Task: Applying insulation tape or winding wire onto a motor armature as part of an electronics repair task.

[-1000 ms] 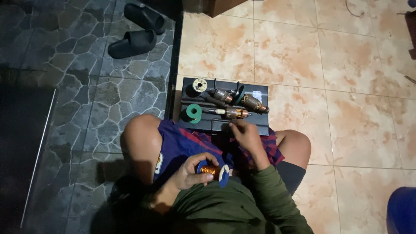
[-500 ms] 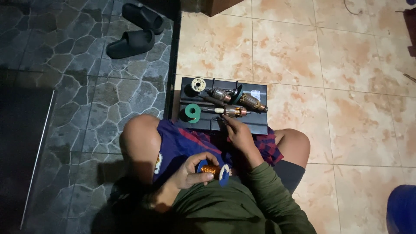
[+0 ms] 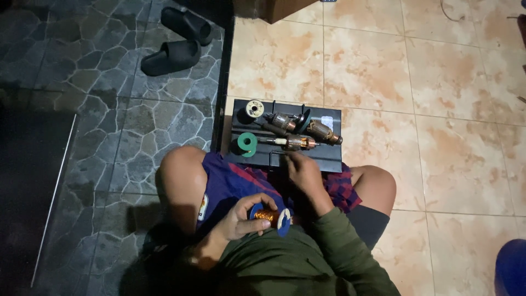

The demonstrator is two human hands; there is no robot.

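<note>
I sit cross-legged on the floor. My left hand [image 3: 243, 218] grips a blue-ended spool of copper wire [image 3: 269, 217] in my lap. My right hand [image 3: 303, 174] reaches forward, its fingers pinched at the near edge of a black tray [image 3: 330, 160], just below a motor armature [image 3: 290, 143] with copper windings. Whether it pinches a thin wire is too small to tell. A second armature [image 3: 307, 127] lies behind, with a green tape roll [image 3: 247, 144] and a small pale spool [image 3: 254, 108] at the tray's left.
A pair of black slides [image 3: 176, 39] lies on the dark stone paving at the upper left. A step edge [image 3: 222, 82] divides the paving from tan tiles. A blue object [image 3: 510, 267] sits at the lower right corner.
My right hand has shifted slightly left and nearer along the tray's front edge. The left hand and spool stay in my lap.
</note>
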